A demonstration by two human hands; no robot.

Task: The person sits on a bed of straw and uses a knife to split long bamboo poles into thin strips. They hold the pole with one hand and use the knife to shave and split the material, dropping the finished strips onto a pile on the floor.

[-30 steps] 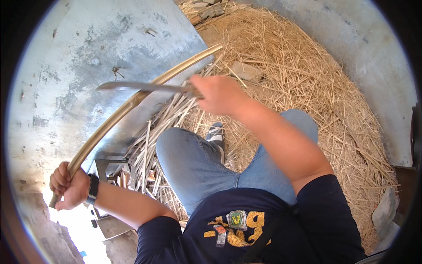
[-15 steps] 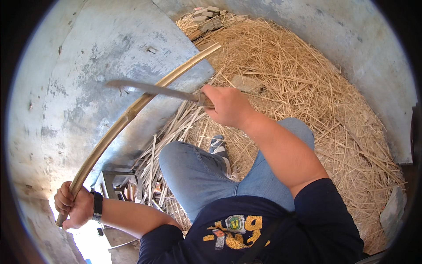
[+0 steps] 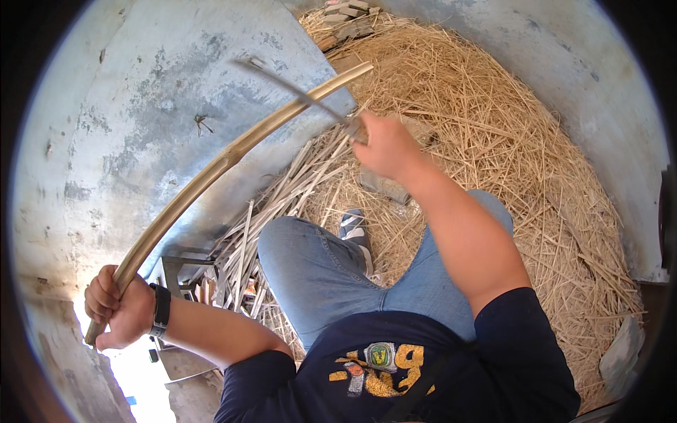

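My left hand [image 3: 123, 310] is wrapped round the near end of a long split bamboo pole [image 3: 185, 199]. The pole slants up and away to the right, with a node about midway and its far end over the straw. My right hand [image 3: 386, 144] grips the handle of a long-bladed knife [image 3: 285, 86], whose blade is slightly blurred. That blade crosses the pole near its far end and points to the far left. Whether the edge bites into the bamboo, I cannot tell.
Bamboo shavings and straw [image 3: 486, 113] cover the floor. Long thin strips [image 3: 300, 185] lie in a pile against the bluish wall [image 3: 127, 141] at left. Bricks [image 3: 345, 13] are stacked at the back, and a flat stone [image 3: 384, 185] lies past my shoe. A small metal frame [image 3: 173, 271] stands near my left wrist.
My right hand has carried the knife farther along the pole, up and to the right, toward its far end. The pole's far end appears slightly farther right. My left hand keeps its grip.
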